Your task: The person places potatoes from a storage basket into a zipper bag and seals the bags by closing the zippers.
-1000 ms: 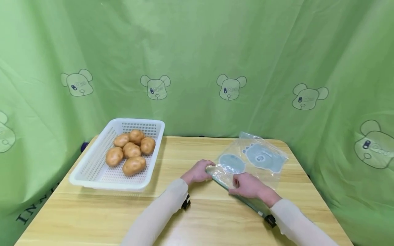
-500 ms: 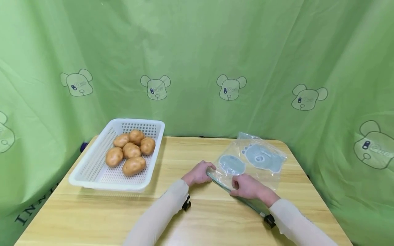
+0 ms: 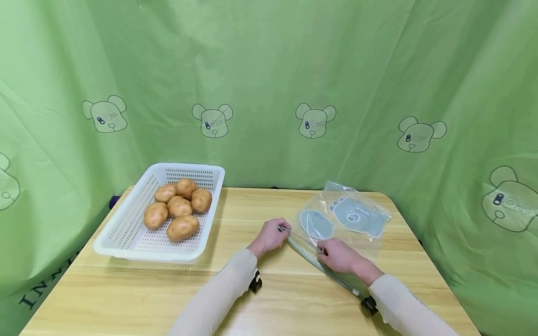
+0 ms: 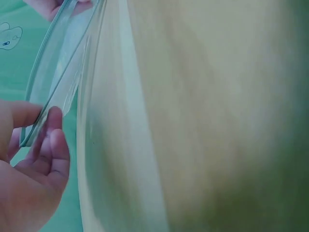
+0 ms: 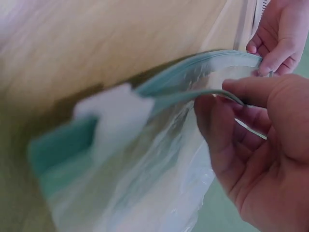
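Note:
A clear slider zip bag (image 3: 359, 217) with pale blue printed shapes lies flat on the right of the table, its green-edged mouth toward me. My left hand (image 3: 271, 235) pinches the mouth's left end between thumb and fingers. Partway along the far lip, my right hand (image 3: 340, 255) pinches the green rim. A gap shows between the two lips, and the near lip (image 5: 212, 58) bows away from the pinched one in the right wrist view. Near the right end of the mouth sits the white slider (image 5: 116, 116).
A white plastic basket (image 3: 105, 249) stands on the left of the wooden table (image 3: 260, 298), with several potatoes (image 3: 179, 206) inside. Behind the table hangs a green curtain (image 3: 260, 56) with bear-head prints. Black wrist cameras are strapped under both sleeves.
The bag's mouth, closed together earlier, has parted into a gap. My right fingers have shifted onto the far lip alone, and my left hand has turned slightly at the corner.

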Available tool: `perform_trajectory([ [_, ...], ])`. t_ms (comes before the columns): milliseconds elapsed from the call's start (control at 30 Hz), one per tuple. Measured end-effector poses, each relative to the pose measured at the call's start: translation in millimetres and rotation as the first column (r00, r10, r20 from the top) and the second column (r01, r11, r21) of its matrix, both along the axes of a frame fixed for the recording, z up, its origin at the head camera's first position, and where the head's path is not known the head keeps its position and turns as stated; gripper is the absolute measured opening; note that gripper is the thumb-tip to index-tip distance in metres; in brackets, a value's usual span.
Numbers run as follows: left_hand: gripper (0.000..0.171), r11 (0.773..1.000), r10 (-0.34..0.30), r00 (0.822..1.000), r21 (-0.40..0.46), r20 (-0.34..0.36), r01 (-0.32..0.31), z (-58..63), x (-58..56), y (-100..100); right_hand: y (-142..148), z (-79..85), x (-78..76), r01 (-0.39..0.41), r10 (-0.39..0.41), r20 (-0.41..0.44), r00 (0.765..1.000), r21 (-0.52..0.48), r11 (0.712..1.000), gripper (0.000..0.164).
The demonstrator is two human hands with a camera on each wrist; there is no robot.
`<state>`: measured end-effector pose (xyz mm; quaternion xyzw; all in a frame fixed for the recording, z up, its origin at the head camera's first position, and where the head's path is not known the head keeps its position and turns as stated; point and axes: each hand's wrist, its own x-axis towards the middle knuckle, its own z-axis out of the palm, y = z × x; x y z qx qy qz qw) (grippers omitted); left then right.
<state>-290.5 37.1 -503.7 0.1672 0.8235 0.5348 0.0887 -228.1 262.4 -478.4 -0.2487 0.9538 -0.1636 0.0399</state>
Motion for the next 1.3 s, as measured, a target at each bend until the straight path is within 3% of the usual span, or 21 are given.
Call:
perform_trajectory([
  [167, 0.021, 0.993, 0.07, 0.997, 0.094, -0.012, -0.068, 3.0, 1.6, 0.6, -3.4, 3.3, 0.0, 0.018, -0.02, -0.02, 1.0, -0.087, 0.996, 0.013],
  [333, 0.058, 0.984, 0.104, 0.994, 0.147, -0.033, -0.098, 4.0, 3.2, 3.5, -6.7, 8.0, -0.5, 0.05, -0.05, 0.003, 0.999, -0.182, 0.982, 0.005],
  [433, 0.078, 0.975, 0.127, 0.992, 0.185, 0.005, -0.126, 4.3, 4.8, 5.1, -9.2, 9.6, -1.7, 0.088, -0.078, 0.05, 0.996, -0.255, 0.963, 0.004],
  [533, 0.085, 0.955, 0.174, 0.982, 0.232, 0.069, -0.185, 4.7, 6.9, 6.5, -11.9, 11.3, -3.0, 0.129, -0.106, 0.088, 0.99, -0.317, 0.94, 0.006],
  [667, 0.06, 0.953, 0.191, 0.977, 0.218, 0.098, -0.208, 6.8, 13.8, 7.8, -16.7, 14.6, -5.4, 0.171, -0.145, 0.096, 0.985, -0.368, 0.914, 0.007],
  [800, 0.027, 0.975, 0.119, 0.989, 0.177, 0.083, -0.132, 10.1, 23.1, 7.7, -22.3, 20.1, -9.1, 0.188, -0.164, 0.094, 0.982, -0.403, 0.896, 0.006],
  [967, 0.024, 0.977, 0.074, 0.995, 0.197, 0.071, -0.087, 10.6, 27.1, 4.3, -25.4, 28.1, -13.3, 0.213, -0.181, 0.117, 0.977, -0.417, 0.883, 0.004],
  [1300, 0.024, 0.965, 0.216, 0.976, 0.147, 0.037, -0.219, 12.5, 22.2, -16.1, -18.5, 38.0, -20.5, 0.247, -0.184, 0.175, 0.967, -0.475, 0.845, 0.009],
])
